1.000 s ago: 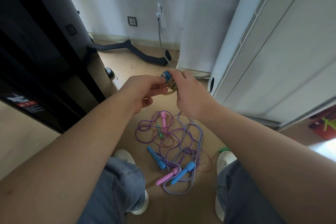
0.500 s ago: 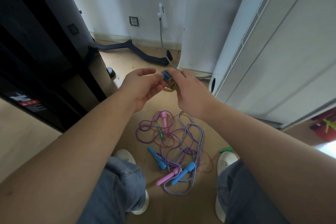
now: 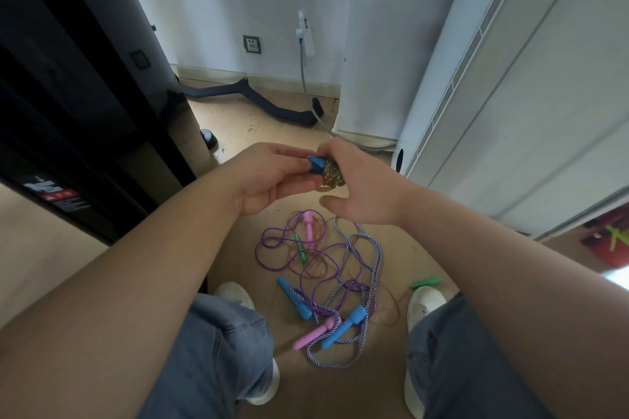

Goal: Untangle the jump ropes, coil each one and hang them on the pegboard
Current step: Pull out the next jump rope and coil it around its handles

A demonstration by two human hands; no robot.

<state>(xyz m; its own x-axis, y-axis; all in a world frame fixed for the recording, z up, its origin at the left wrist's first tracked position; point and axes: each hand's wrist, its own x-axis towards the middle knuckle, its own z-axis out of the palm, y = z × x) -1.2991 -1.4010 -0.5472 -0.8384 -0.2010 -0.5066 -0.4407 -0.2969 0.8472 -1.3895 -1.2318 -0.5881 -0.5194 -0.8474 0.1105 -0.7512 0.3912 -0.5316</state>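
Coiling step, one rope: left hand (image 3: 272, 177) pinches blue handle (image 3: 317, 165); right hand (image 3: 360, 187) closed around small gold coiled rope (image 3: 331, 175). Remaining ropes (image 3: 326, 282) tangled on floor (image 3: 258, 126) between feet. Next, probably: secure coil, find pegboard, not visible.

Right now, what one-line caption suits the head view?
Both hands, left hand and right hand, hold a coiled rope bundle above tangled jump ropes on the floor.

Both bare forearms reaching from the lower corners toward frame centre, left hand (image 3: 269, 177) palm-up with fingers curled and thumb pinching, right hand (image 3: 360, 187) knuckles up, fingertips meeting the left's, thumb apart below
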